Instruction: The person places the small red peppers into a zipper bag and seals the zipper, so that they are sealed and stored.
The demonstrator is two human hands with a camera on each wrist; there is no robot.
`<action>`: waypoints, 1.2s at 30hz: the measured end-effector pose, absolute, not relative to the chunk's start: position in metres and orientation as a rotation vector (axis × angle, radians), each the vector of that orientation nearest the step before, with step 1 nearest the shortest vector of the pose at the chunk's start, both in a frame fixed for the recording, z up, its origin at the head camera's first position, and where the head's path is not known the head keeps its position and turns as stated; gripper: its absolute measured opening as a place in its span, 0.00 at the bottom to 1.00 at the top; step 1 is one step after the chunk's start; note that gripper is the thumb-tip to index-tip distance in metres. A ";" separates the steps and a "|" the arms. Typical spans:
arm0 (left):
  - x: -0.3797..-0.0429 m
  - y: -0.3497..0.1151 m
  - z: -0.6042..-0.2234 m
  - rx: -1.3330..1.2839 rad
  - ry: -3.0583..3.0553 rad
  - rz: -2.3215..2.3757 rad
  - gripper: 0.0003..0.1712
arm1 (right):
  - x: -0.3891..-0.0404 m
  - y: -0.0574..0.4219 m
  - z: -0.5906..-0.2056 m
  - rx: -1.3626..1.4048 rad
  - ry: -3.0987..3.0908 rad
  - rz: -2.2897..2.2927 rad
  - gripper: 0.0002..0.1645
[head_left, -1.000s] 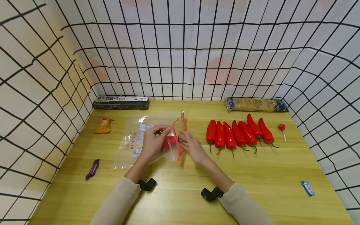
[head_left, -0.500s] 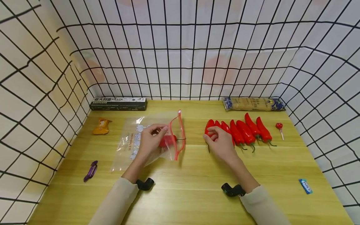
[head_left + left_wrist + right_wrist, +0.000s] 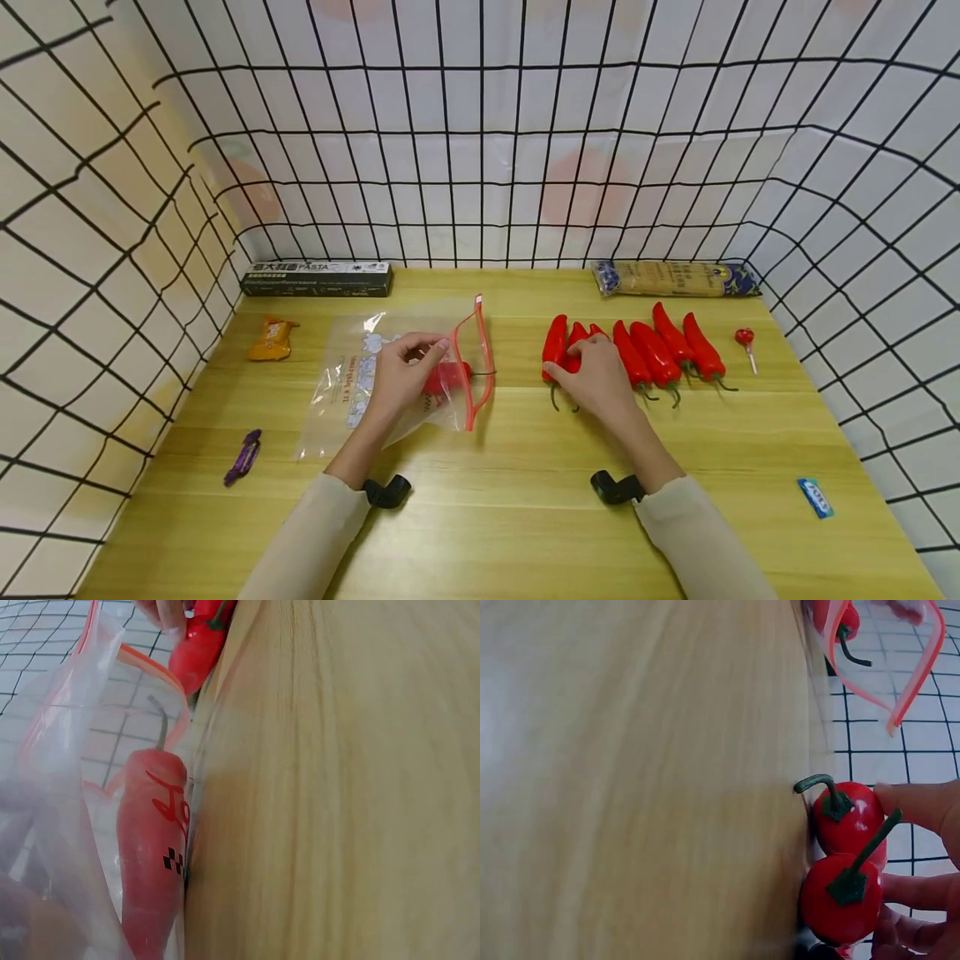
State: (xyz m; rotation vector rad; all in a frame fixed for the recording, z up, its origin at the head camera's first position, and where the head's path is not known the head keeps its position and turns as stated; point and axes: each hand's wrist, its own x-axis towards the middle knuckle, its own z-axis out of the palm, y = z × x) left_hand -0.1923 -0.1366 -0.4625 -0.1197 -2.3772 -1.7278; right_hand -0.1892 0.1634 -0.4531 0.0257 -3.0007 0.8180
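My left hand (image 3: 401, 375) pinches the upper layer of a clear zip bag (image 3: 322, 408), whose red-edged mouth gapes toward the right. Inside lies a red chili pepper (image 3: 447, 378), its green stem poking through the mouth; the left wrist view shows this pepper (image 3: 154, 825) through printed plastic. My right hand (image 3: 603, 379) is at the left end of a row of red chili peppers. Its thumb presses the leftmost pepper (image 3: 555, 343), the other fingers curling down on the far side. In the right wrist view, thumb and fingers bracket that pepper (image 3: 849, 817), beside a second pepper (image 3: 844, 900).
Several more peppers (image 3: 656, 354) lie to the right, then a lollipop (image 3: 745, 337). A pasta box (image 3: 318, 279) and a noodle packet (image 3: 675, 278) stand along the back. Candies (image 3: 273, 339) are at left, a blue packet (image 3: 815, 497) at right. Black wire mesh (image 3: 480, 150) surrounds the table.
My right hand has left the bag's mouth, moved right to the pepper row and lowered onto the leftmost pepper, which has shifted slightly. The left hand keeps its hold on the bag.
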 end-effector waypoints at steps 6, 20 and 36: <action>-0.193 -0.138 -0.464 -0.140 -2.371 -1.759 0.13 | -0.188 0.158 -0.455 0.129 -3.050 0.640 0.31; -0.192 -0.141 -0.466 -0.147 -2.363 -1.809 0.15 | -0.190 0.156 -0.454 0.238 -2.925 0.842 0.23; -0.192 -0.140 -0.460 -0.111 -2.353 -1.788 0.14 | -0.194 0.139 -0.439 0.532 -2.908 1.253 0.24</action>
